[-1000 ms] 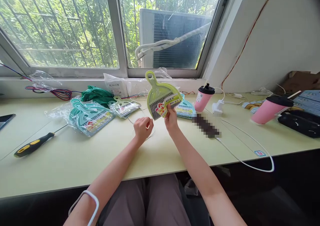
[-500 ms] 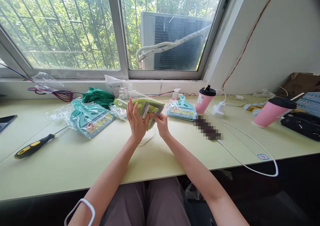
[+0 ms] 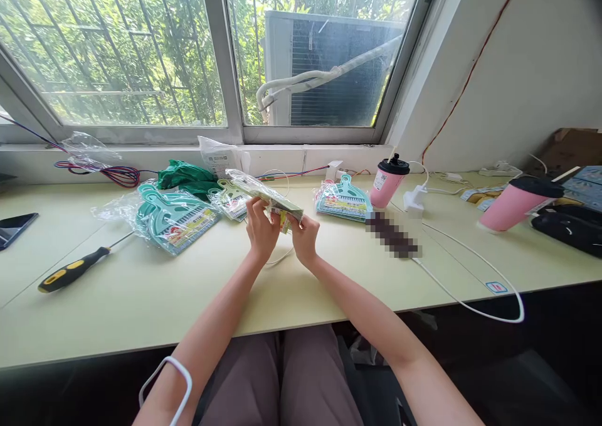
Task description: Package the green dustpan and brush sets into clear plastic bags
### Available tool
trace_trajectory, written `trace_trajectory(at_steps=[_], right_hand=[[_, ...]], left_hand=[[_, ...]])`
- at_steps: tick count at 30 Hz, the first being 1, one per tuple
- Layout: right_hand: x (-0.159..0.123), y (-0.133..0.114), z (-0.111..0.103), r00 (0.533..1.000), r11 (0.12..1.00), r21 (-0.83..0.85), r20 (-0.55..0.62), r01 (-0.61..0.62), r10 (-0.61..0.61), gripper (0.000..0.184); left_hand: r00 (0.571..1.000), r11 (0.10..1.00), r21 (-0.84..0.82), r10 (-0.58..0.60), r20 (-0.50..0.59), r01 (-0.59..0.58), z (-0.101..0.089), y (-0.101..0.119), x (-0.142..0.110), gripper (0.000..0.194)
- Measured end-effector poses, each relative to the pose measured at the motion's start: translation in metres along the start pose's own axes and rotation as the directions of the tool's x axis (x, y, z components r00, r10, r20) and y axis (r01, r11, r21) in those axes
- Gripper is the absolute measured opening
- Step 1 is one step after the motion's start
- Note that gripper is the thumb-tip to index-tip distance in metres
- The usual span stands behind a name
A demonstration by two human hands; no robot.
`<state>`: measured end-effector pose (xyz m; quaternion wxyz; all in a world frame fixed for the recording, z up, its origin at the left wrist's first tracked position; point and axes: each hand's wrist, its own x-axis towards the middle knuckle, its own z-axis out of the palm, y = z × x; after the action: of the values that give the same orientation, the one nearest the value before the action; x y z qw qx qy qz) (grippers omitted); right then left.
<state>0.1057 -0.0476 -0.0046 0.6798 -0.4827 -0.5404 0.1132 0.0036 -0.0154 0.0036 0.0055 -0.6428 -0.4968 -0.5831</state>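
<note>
Between both hands is a light green mini dustpan and brush set (image 3: 270, 195) in clear plastic, held above the table and tilted so its edge faces me. My left hand (image 3: 262, 230) has its fingers curled round the near side. My right hand (image 3: 305, 238) grips the right-hand corner, thumb close to a yellow-green label. Behind my left hand lies another green wrapped set (image 3: 231, 199). Teal dustpan and brush sets (image 3: 172, 222) lie in plastic to the left, and a further teal set (image 3: 345, 201) lies to the right.
A screwdriver (image 3: 75, 269) and a phone (image 3: 16, 228) are on the left. Two pink cups (image 3: 386, 184) with black lids stand on the right, near a white charger (image 3: 414, 199) and its cable. A blurred-out dark object (image 3: 394, 234) lies beside the cable. The window sill bounds the back.
The held set has tipped from showing its labelled face to nearly edge-on. My left fingers have gone from stretched flat across it to curled round its near side.
</note>
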Motion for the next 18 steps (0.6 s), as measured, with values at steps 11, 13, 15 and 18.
trace_trajectory(at_steps=[11, 13, 15, 18], right_hand=[[0.003, 0.007, -0.001, 0.991, 0.996, -0.011, -0.103, -0.084, 0.082, 0.043], [0.005, 0.007, -0.002, 0.980, 0.990, 0.016, -0.137, -0.143, 0.144, 0.045], [0.009, 0.007, -0.003, 0.961, 0.977, 0.082, -0.181, -0.198, 0.210, 0.044], [0.013, 0.006, -0.003, 0.934, 0.946, 0.226, -0.220, -0.231, 0.281, 0.043]], left_hand=[[0.975, 0.989, 0.099, -0.126, 0.183, 0.109, 0.003, 0.006, -0.003, 0.005], [0.986, 0.995, 0.099, -0.025, 0.165, 0.008, 0.003, 0.004, -0.006, 0.012], [0.986, 0.992, 0.104, 0.059, 0.159, -0.076, 0.004, 0.003, -0.008, 0.018], [0.981, 0.980, 0.131, 0.134, 0.141, -0.152, 0.004, 0.000, -0.008, 0.020]])
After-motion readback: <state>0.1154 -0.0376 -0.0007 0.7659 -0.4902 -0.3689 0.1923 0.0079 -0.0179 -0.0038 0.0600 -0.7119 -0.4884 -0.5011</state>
